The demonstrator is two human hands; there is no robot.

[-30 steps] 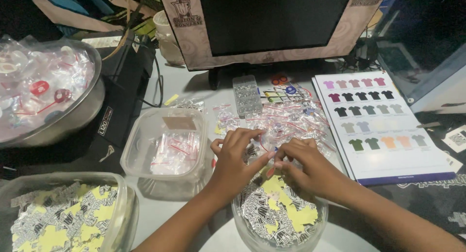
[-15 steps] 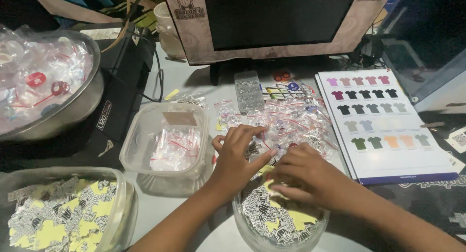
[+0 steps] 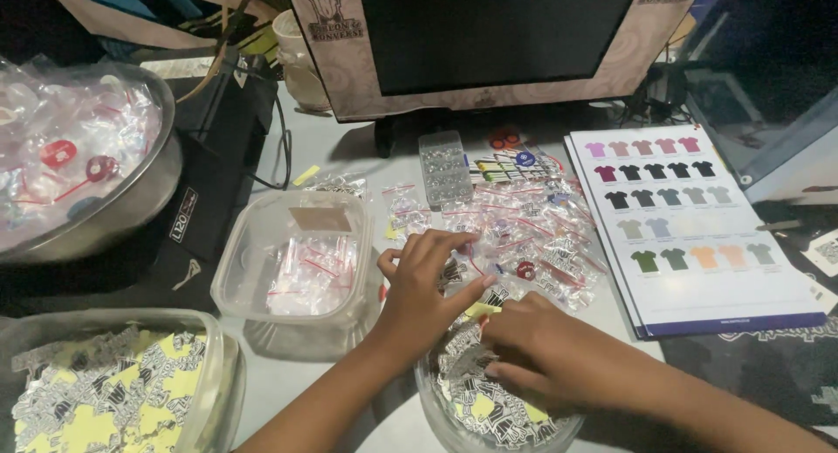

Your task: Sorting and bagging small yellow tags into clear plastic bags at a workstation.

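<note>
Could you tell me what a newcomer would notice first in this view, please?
Both hands meet at the centre: the left hand and right hand over a round clear bowl of black-and-yellow stickers. Behind them lies a heap of small clear bags, with a shirt colour chart on the right.

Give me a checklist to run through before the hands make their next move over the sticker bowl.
1. Left hand in view above the bowl's rim: ok.
2. Right hand inside the round bowl of stickers: ok.
3. Whether the fingers already pinch a sticker: cannot tell, they hide it.
4. Square plastic tub with small clear bags open and beside the left hand: ok.
5. Pile of small bags on the table, just past the hands: ok.
6. Colour chart of shirts lying flat, apart from the hands: ok.
</note>
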